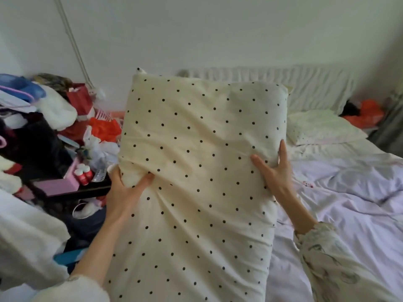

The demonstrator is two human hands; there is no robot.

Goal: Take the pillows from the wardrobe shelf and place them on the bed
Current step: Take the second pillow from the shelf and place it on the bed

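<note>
Fingers (281,149) of both hands are wrapped around the edges of a big cream pillow with black dots (196,182), held up in the air over the bed (349,203). Left hand (122,192) pinches the left edge and right hand (274,171) grips the right edge. Another white pillow (322,127) lies on the bed by the headboard. Beside the bed, a pink box (72,173) holds small red bottles (84,174).

Both arms reach forward; the left hand (125,190) clamps the polka-dot pillow (196,182) at its left edge, thumb on top, while the right hand (275,173) presses its right side, fingers spread
</note>
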